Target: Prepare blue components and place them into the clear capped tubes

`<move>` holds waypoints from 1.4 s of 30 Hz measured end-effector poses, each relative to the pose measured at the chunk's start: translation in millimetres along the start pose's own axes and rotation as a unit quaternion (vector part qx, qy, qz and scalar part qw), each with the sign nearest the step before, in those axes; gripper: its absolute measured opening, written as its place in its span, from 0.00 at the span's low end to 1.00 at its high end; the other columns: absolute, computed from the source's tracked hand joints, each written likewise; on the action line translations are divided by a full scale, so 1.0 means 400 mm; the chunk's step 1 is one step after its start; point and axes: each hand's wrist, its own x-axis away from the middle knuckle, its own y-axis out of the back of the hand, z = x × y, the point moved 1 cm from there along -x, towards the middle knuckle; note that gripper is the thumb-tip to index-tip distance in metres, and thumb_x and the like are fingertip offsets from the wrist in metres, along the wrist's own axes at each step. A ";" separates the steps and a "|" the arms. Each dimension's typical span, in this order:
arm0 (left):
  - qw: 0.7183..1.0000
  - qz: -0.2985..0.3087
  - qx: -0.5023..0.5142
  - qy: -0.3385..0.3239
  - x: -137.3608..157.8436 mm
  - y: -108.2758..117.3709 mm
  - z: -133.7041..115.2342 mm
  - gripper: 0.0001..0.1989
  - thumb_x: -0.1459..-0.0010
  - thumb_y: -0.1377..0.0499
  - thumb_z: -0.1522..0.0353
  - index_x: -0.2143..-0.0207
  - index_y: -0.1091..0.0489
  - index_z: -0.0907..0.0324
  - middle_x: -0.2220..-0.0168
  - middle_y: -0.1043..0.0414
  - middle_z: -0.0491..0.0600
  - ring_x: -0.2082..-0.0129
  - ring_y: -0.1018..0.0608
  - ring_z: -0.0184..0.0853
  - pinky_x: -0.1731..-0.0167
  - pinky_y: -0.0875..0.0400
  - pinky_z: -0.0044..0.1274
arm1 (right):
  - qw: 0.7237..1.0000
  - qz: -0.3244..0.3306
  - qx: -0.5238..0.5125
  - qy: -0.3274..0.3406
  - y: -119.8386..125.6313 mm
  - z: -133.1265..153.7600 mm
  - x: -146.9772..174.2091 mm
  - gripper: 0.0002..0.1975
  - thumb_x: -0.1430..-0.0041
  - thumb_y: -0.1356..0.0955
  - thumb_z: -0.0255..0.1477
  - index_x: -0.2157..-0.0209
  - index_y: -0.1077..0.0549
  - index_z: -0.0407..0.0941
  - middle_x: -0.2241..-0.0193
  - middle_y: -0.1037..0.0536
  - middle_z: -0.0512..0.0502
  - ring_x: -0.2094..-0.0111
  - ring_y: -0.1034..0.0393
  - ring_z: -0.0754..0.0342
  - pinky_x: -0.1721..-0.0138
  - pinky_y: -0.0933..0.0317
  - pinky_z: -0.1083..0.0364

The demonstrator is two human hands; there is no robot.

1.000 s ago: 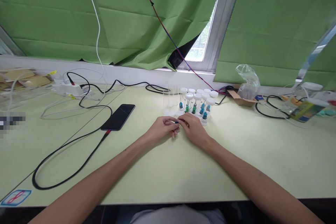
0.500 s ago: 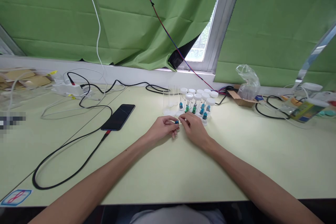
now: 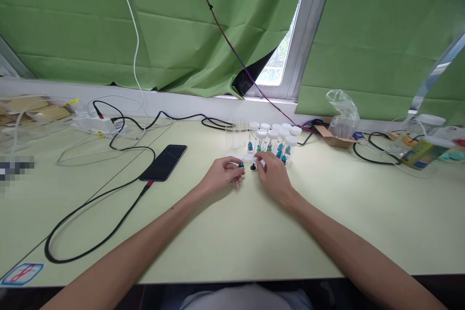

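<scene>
- A small blue piece (image 3: 241, 165), glossy and rounded, is at the fingertips of the left hand (image 3: 224, 172), just above the table (image 3: 236, 237) and left of centre of the tube cluster.
- The left thumb and forefinger pinch it; the other fingers curl loosely beneath.
- A dark piece (image 3: 253, 167), small and knob-like, is just beside the right hand (image 3: 273, 174); whether it touches the fingers is unclear.
- The right fingers bend together toward their tips; I cannot tell whether they grip anything.
- Behind the right hand stands a cluster of tubes (image 3: 261, 133) with flat, round white tops, thin stems, and blue or green pieces low down.
- To their left are clear cylinders (image 3: 229, 143), smooth, straight-sided and see-through.
- The table is smooth, pale yellow-green and matte.
- A dark, glassy phone (image 3: 166, 162) lies to the left, joined to a looping black cable (image 3: 123, 218).
- Beyond hangs a creased green cloth curtain (image 3: 174, 24).
- Back right, a crinkled clear bag (image 3: 343, 114) sits in an open cardboard box (image 3: 336, 141).
</scene>
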 end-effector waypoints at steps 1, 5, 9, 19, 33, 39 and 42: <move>1.000 -0.002 -0.002 0.000 0.000 0.000 0.000 0.18 0.51 0.33 0.63 0.61 0.29 0.63 0.72 0.24 0.51 0.79 0.26 0.31 0.74 0.30 0.27 | 1.000 0.009 0.013 -0.005 -0.001 -0.002 0.001 0.11 0.38 0.38 0.23 0.58 0.27 0.44 0.59 0.22 0.40 0.63 0.28 0.48 0.63 0.38 0.52; 1.000 0.002 -0.007 -0.002 -0.003 0.000 0.003 0.16 0.50 0.34 0.64 0.61 0.30 0.63 0.73 0.25 0.50 0.80 0.26 0.30 0.74 0.30 0.26 | 0.997 0.050 0.060 -0.024 -0.009 -0.009 0.004 0.13 0.41 0.37 0.21 0.57 0.27 0.44 0.59 0.23 0.41 0.62 0.28 0.46 0.66 0.39 0.52; 1.000 0.005 0.000 0.000 -0.004 0.000 0.007 0.16 0.50 0.34 0.65 0.61 0.30 0.64 0.74 0.25 0.49 0.80 0.26 0.30 0.74 0.29 0.27 | 0.994 0.072 0.086 -0.019 -0.012 -0.012 0.007 0.15 0.43 0.37 0.19 0.56 0.27 0.45 0.59 0.23 0.41 0.62 0.28 0.46 0.69 0.42 0.54; 1.000 0.006 -0.005 0.001 -0.005 0.001 0.009 0.17 0.50 0.34 0.64 0.60 0.30 0.64 0.72 0.25 0.50 0.79 0.25 0.30 0.75 0.29 0.26 | 0.974 0.120 0.189 -0.028 0.017 0.019 -0.009 0.12 0.37 0.38 0.21 0.56 0.28 0.44 0.60 0.22 0.39 0.63 0.27 0.46 0.72 0.46 0.54; 1.000 0.014 -0.006 -0.001 -0.007 0.000 0.018 0.17 0.49 0.35 0.63 0.60 0.30 0.64 0.73 0.25 0.50 0.79 0.25 0.31 0.76 0.29 0.26 | 0.939 0.208 0.265 -0.077 0.030 0.038 -0.009 0.10 0.35 0.38 0.25 0.55 0.29 0.44 0.59 0.23 0.41 0.59 0.28 0.48 0.70 0.46 0.56; 1.000 0.016 -0.003 0.000 -0.009 -0.001 0.020 0.16 0.49 0.35 0.64 0.60 0.31 0.63 0.73 0.24 0.51 0.79 0.25 0.31 0.76 0.29 0.26 | 0.940 0.213 0.259 -0.069 0.026 0.035 -0.005 0.09 0.37 0.37 0.24 0.56 0.28 0.44 0.59 0.24 0.42 0.61 0.28 0.48 0.72 0.48 0.56; 1.000 0.018 -0.002 0.000 -0.010 -0.002 0.021 0.16 0.49 0.34 0.64 0.60 0.30 0.63 0.74 0.25 0.50 0.80 0.25 0.31 0.76 0.29 0.26 | 0.940 0.213 0.258 -0.067 0.025 0.033 -0.004 0.09 0.37 0.37 0.24 0.57 0.28 0.44 0.60 0.23 0.43 0.62 0.27 0.48 0.73 0.50 0.55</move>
